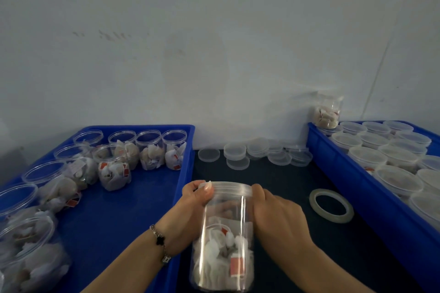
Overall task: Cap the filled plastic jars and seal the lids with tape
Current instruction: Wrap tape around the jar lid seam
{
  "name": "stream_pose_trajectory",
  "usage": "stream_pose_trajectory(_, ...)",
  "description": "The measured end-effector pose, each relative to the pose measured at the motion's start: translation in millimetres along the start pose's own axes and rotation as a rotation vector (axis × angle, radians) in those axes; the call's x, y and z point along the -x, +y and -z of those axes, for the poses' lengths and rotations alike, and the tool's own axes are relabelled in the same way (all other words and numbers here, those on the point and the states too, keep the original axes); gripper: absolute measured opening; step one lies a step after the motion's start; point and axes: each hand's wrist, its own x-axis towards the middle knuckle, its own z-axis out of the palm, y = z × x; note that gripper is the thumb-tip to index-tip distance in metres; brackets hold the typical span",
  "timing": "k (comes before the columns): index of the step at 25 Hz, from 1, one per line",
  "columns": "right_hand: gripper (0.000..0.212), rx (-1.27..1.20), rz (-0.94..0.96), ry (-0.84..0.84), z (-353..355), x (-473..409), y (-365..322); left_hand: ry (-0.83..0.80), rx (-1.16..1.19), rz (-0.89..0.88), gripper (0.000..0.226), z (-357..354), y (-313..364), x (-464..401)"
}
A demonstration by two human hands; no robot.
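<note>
Both hands, left hand (198, 197) and right hand (276, 211), grip the capped jar (225, 238); tape roll (331, 206) beside the right waits, open jars (123, 150) beyond the left.

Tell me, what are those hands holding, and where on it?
Both the left hand and right hand grip a filled jar near its lidded top.

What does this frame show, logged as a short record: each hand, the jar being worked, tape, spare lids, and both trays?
left hand: grips the held jar's lid rim
right hand: wraps the held jar's other side, just under the lid
held jar: clear, holds white sachets, lid on
tape roll: flat on the dark mat, untouched, right of the held jar
loose lids: piled at the mat's back, by the wall
left tray: blue, filled jars without lids
right tray: blue, packed with capped jars
</note>
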Motion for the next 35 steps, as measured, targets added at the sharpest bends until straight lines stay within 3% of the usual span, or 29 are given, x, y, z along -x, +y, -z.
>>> stream_pose_trajectory(3,0.008,-0.021,-0.066,0.022,-3,1,-5,0.185,-0.068,-0.047,0.049,1,1,-22)
stream_pose_trajectory(4,0.008,-0.03,-0.085,0.027,-3,1,-7,0.214,-0.087,-0.085,0.046,2,0,-24)
stream_pose_trajectory(9,0.008,-0.067,-0.137,0.028,-5,0,-6,0.231,-0.191,-0.029,0.082,12,-11,-21)
stream_pose_trajectory(13,0.007,-0.069,-0.158,0.024,-6,-4,-12,0.32,-0.264,-0.081,0.069,15,-13,-23)
stream_pose_trajectory(17,0.013,-0.072,-0.163,0.023,-4,-8,-20,0.37,-0.228,-0.03,0.08,14,-15,-22)
stream_pose_trajectory(23,0.02,-0.056,-0.157,0.045,4,-13,-22,0.32,-0.152,0.035,0.071,3,-19,-16)
stream_pose_trajectory(25,0.015,-0.049,-0.185,0.017,6,-14,-22,0.349,-0.234,-0.033,0.068,0,-16,-21)
stream_pose_trajectory(27,0.014,-0.05,-0.205,0.003,5,-14,-22,0.252,-0.335,-0.122,0.064,4,-14,-15)
stream_pose_trajectory(31,0.015,-0.112,-0.172,0.002,-3,-12,-24,0.131,-0.604,-0.137,0.088,7,-20,-17)
stream_pose_trajectory(33,0.019,-0.125,-0.135,-0.028,-5,-11,-21,0.175,-0.648,-0.167,0.087,6,-21,-19)
stream_pose_trajectory(35,0.029,-0.329,-0.127,-0.113,-2,-13,-10,0.243,-0.617,-0.162,0.096,9,-18,-20)
